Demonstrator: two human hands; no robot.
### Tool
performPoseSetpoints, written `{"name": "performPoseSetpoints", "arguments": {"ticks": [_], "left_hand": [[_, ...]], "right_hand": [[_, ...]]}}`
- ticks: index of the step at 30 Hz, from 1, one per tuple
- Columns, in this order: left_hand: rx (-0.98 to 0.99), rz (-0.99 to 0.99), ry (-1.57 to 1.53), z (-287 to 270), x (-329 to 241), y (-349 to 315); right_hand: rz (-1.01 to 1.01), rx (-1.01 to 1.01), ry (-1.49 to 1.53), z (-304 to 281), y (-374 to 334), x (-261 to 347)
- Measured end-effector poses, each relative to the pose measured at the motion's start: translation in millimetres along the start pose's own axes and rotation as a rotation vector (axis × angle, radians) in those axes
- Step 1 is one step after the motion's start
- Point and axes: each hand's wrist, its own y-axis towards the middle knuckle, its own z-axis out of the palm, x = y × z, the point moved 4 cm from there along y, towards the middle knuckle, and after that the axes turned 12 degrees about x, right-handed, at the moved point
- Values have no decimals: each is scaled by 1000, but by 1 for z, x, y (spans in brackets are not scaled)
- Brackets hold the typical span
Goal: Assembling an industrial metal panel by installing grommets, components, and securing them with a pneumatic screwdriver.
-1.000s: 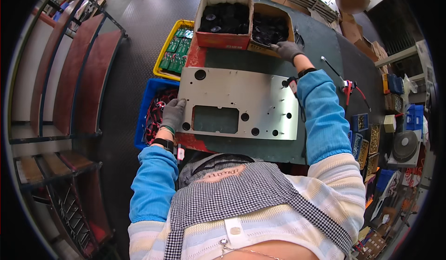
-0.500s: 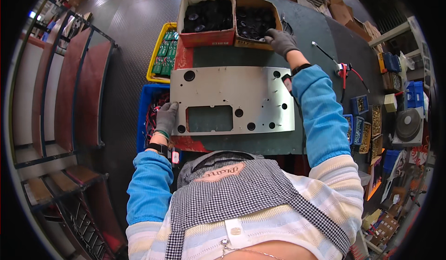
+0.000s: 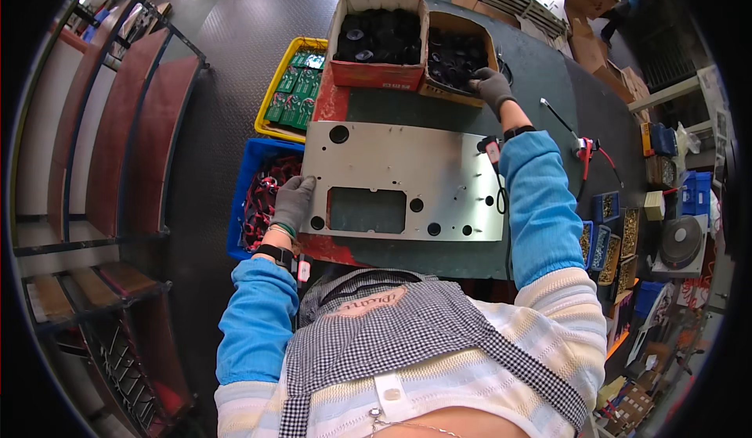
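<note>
A flat silver metal panel (image 3: 368,156) with round holes, small studs and a rectangular cutout lies on the green table before me. My left hand (image 3: 295,200), in a grey glove, is closed on the panel's left edge. Beyond the panel's far right corner, my gloved right hand (image 3: 493,90) reaches to the right-hand cardboard box (image 3: 450,95). Its fingers are bent together at the box's right rim, beside the black round parts (image 3: 454,53) inside; what they pinch, if anything, is hidden. A second, red-sided box (image 3: 376,75) of similar black parts stands to its left.
Left of the table are a yellow tray (image 3: 270,129) of green circuit boards and a blue bin (image 3: 237,230) of red and black wired pieces. A tool with red hoses (image 3: 583,150) lies right. Small bins (image 3: 605,205) of hardware stand beyond my right arm.
The whole view has shifted, so the table and boxes appear farther right and lower. My right hand remains at the right-hand box, and my left hand stays on the panel's edge.
</note>
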Motion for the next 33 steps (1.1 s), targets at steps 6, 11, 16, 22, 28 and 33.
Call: {"name": "performPoseSetpoints", "arguments": {"ticks": [6,11,16,22,28,33], "left_hand": [[12,-24,60,-3,-1,5],[31,0,65,-3,-1,5],[46,20,86,-4,-1,7],[39,21,134,-7,2,9],[73,6,35,-10,11,18],[64,16,53,-12,15,20]], "right_hand": [[-174,-135,305,-17,-31,-7],[-330,-77,-14,-1,-113,12],[-479,158,-489,81,-201,24],[-529,26,-116,73,-240,19],[91,218,622,45,-262,-61],[230,-183,161,71,-260,-91]]}}
